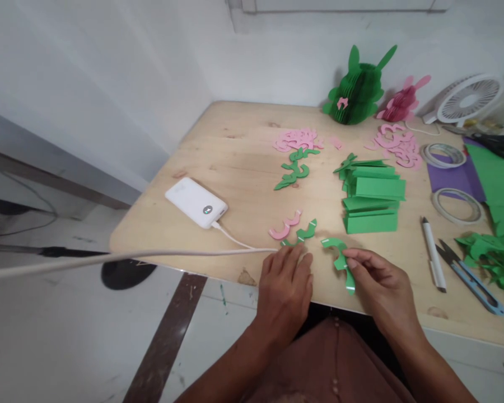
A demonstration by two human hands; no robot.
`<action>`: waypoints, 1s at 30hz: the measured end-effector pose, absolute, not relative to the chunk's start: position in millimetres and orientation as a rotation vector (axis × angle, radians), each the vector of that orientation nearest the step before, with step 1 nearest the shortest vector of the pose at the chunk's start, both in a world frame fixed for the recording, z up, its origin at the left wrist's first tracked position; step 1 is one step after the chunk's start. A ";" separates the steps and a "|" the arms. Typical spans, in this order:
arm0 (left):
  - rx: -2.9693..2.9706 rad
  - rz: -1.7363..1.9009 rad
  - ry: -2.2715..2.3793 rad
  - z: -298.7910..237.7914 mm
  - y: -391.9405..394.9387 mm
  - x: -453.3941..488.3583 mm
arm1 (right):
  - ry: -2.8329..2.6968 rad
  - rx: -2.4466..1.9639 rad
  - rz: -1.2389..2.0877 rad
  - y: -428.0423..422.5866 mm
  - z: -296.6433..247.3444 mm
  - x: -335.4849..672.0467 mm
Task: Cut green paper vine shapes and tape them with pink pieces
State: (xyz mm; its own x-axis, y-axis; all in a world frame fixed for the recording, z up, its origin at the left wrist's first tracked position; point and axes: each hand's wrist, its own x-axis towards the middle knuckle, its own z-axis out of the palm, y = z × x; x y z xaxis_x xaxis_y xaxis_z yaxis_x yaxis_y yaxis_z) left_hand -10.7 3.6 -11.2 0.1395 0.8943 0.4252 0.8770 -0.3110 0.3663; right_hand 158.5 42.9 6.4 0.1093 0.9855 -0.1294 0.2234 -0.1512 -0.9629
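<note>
My right hand [384, 285] pinches a wavy green paper cutout [339, 258] between thumb and fingertips, just over the table's front edge. Small whitish strips show on that cutout. My left hand [284, 280] lies palm down on the table, fingers stretched forward over the end of a white cable [235, 251]. Its fingertips are beside another green paper cutout [306, 230] with whitish strips; whether they touch it I cannot tell. A wavy pink paper cutout [282, 230] with similar strips lies just beyond. What is under the left palm is hidden.
A white power bank [196, 201] lies at left. Behind are pink cutouts [296, 140], green cutouts [294, 172] and folded green paper [373, 196]. Green [357, 95] and pink [401, 103] paper figures stand near a fan [470, 98]. Tape rolls [441, 207], a pen [434, 257] and blue-handled snips [474, 282] lie right.
</note>
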 end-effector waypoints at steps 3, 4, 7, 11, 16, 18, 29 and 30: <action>2.349 0.906 1.831 -13.0 3.8 -10.3 | -1.230 -1.527 1.132 42.3 5.3 159.6; 2.347 0.910 1.834 -13.4 3.8 -10.1 | -1.227 -1.528 1.137 42.1 5.0 160.0; 2.345 0.915 1.833 -13.7 4.1 -9.7 | -1.215 -1.516 1.148 41.6 4.8 160.5; 2.347 0.907 1.842 -13.2 4.4 -9.3 | -1.189 -1.502 1.170 42.1 4.6 159.5; 2.337 0.887 1.845 -12.9 4.7 -8.5 | -1.175 -1.507 1.203 42.5 3.6 158.8; 2.329 0.886 1.848 -13.2 4.7 -8.3 | -1.178 -1.504 1.209 42.6 3.4 159.1; 2.318 0.942 1.828 -13.1 3.2 -10.2 | -1.180 -1.490 1.208 41.9 1.0 160.2; 2.318 0.955 1.819 -13.1 2.8 -10.5 | -1.177 -1.489 1.213 42.0 1.3 160.0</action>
